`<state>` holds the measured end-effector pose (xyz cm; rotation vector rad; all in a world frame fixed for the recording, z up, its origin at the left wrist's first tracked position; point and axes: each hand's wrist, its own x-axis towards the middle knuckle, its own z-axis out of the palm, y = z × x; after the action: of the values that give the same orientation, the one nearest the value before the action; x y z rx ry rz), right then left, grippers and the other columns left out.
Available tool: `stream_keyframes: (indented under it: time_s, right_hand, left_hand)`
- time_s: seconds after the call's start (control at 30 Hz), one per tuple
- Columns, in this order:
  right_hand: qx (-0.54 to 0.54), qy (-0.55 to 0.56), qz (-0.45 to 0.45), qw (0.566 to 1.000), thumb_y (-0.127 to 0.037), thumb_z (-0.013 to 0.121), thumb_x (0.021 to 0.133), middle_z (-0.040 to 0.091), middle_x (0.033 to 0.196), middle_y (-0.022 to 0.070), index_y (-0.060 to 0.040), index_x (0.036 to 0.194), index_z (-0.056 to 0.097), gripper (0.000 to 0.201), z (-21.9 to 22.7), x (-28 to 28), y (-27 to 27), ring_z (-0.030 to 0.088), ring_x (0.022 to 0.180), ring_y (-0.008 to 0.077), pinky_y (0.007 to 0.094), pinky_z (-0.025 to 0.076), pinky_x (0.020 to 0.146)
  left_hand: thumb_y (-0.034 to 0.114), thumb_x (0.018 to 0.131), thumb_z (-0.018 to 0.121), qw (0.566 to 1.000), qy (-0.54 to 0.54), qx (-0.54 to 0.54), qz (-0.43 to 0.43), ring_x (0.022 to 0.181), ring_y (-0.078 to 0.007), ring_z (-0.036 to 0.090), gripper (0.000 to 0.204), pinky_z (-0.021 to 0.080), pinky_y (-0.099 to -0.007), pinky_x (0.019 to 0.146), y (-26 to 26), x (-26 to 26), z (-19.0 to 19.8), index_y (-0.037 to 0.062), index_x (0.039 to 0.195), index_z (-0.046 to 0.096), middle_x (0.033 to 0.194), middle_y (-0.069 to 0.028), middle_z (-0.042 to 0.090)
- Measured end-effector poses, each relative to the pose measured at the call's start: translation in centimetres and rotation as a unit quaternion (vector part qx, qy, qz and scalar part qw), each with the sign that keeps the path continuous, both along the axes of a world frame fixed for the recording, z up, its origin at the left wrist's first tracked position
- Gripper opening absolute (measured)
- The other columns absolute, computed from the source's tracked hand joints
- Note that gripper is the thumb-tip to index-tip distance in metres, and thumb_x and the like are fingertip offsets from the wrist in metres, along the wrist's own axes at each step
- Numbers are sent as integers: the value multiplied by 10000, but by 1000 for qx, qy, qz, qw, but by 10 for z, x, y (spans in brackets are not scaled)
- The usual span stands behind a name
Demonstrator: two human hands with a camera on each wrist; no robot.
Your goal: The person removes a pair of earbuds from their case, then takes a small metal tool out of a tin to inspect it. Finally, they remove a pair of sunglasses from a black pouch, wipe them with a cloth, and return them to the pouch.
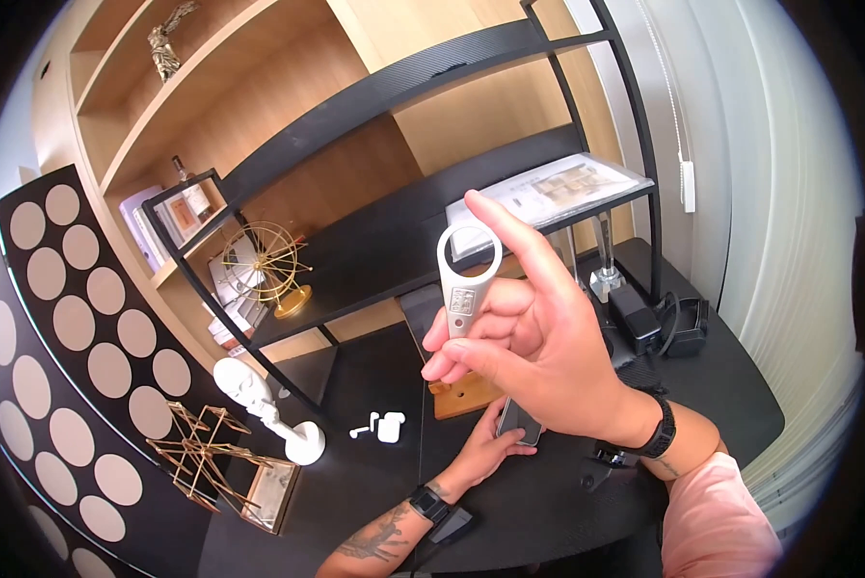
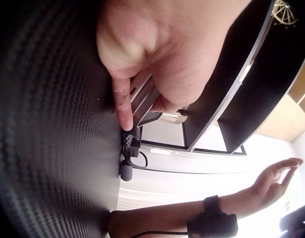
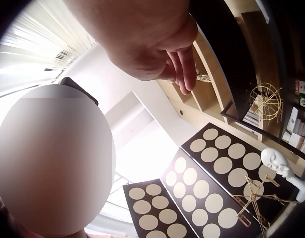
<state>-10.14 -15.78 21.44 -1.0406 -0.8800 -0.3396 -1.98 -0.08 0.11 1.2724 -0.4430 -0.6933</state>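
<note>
My right hand (image 1: 558, 356) is raised above the desk, its thumb and curled fingers pinching the handle of a silver ring-headed object (image 1: 461, 303), with the index finger extended beside the ring. That hand also shows in the left wrist view (image 2: 274, 186) and the right wrist view (image 3: 152, 44), where the ring-headed object cannot be made out. Low on the desk, my left hand (image 1: 480, 458) grips a flat grey device (image 1: 520, 422), partly hidden behind the right hand and wrist. In the left wrist view the left hand (image 2: 160, 54) holds this device (image 2: 143, 103) by its sides, tilted on edge.
On the black desk (image 1: 374, 520) stand a white head sculpture (image 1: 304, 442), white earbuds with their case (image 1: 389, 427), a geometric metal ornament (image 1: 201, 443) and a wooden piece (image 1: 461, 396). A black shelf (image 1: 355, 289) spans the back; black devices (image 1: 635, 318) sit at right.
</note>
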Motion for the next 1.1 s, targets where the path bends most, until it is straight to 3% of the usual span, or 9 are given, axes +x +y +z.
stream_keyframes:
  time_s: [0.37, 0.9, 0.97, 1.1]
  right_hand:
    - [-32, 16, -16, 999, 121, 502, 857, 613, 924, 182, -110, 1490, 9, 835, 4, -5, -5, 668, 817, 225, 292, 551, 712]
    - [-59, 13, -21, 998, 110, 518, 861, 624, 960, 202, -104, 1484, 26, 822, 6, -8, -8, 670, 882, 242, 302, 552, 759]
    - [-41, 13, -21, 999, 82, 491, 874, 632, 953, 148, -125, 1491, 33, 796, 5, -8, -8, 655, 834, 170, 271, 526, 752]
    - [-44, 4, -27, 999, 84, 487, 875, 631, 953, 146, -127, 1492, 28, 797, 6, -9, -10, 653, 837, 170, 272, 524, 761]
  left_hand:
    - [-26, 910, 474, 1000, 0, 9, 1, 1140, -247, 540, 610, 542, -379, 853, -2, -2, 3, 79, 1441, 193, 1287, -125, 446]
    - [-33, 902, 468, 1000, -15, 11, -8, 1148, -260, 542, 622, 536, -367, 861, -2, -4, 8, 78, 1443, 182, 1291, -136, 455]
    - [-35, 900, 468, 1000, -18, 11, -13, 1149, -262, 541, 618, 536, -363, 862, -2, -4, 7, 78, 1440, 188, 1299, -139, 452]
    - [-37, 901, 467, 1000, -24, 12, -12, 1151, -265, 540, 614, 536, -361, 864, -2, -3, 5, 80, 1437, 192, 1305, -142, 451]
